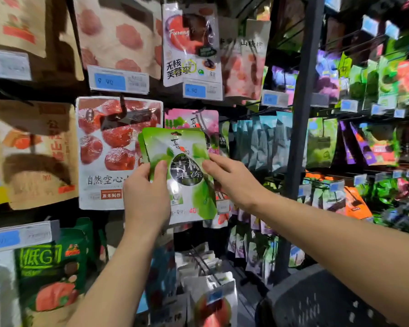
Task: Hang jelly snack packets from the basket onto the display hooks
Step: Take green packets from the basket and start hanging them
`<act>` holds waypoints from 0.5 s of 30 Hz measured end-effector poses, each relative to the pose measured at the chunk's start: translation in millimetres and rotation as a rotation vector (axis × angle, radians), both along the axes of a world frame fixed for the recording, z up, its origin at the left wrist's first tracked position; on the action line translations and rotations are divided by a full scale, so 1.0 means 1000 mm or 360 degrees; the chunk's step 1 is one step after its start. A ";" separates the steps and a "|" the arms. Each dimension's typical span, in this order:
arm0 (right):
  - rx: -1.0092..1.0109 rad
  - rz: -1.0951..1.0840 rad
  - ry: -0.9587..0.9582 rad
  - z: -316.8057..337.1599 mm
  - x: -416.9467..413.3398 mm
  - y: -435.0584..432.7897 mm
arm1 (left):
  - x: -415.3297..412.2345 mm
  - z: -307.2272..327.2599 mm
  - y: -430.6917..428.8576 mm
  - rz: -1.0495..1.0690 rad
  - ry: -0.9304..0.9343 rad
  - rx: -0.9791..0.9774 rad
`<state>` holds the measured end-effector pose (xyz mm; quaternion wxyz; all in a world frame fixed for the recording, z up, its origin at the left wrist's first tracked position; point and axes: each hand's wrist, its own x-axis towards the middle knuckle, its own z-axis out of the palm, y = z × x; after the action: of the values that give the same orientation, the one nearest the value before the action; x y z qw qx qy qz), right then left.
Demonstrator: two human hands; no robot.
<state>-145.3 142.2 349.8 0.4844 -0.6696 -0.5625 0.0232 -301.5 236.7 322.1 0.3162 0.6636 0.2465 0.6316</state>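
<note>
Jelly packets (187, 171), left hand (144, 197) grip

Two hands at the centre of the frame: one left hand (147, 192), one right hand (232, 178). Two green jelly packets (187, 161) between them, one behind the other. One dark basket (316, 300) at lower right. One grey upright post (300, 114) right of centre.

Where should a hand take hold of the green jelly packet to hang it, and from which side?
Probably the lower left side, from the left, thumb on the front, as the left hand grips it. The green jelly packet is flat and upright, so a side pinch steadies it and leaves its top edge free for hanging.
</note>
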 end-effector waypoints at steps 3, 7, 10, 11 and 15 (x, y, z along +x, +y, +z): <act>-0.0076 0.0017 0.0187 -0.008 0.008 -0.028 | 0.017 -0.003 -0.022 -0.0102 0.0005 -0.0026; 0.0025 -0.0204 0.0462 -0.006 0.022 -0.056 | 0.048 0.000 -0.039 -0.0227 0.0120 -0.0150; 0.0038 -0.0350 0.0559 0.002 0.032 -0.072 | 0.071 0.010 -0.047 -0.0362 0.0213 -0.0205; 0.0050 -0.0391 0.0583 0.007 0.036 -0.078 | 0.077 0.015 -0.050 -0.0396 0.0227 -0.0207; 0.0173 -0.0468 0.0739 0.023 0.067 -0.092 | 0.100 0.037 -0.063 -0.0471 0.0300 -0.0196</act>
<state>-78.1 50.5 372.8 0.6337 -0.6939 -0.3337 0.0752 -202.0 173.9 359.3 0.4212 0.7282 0.2129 0.4970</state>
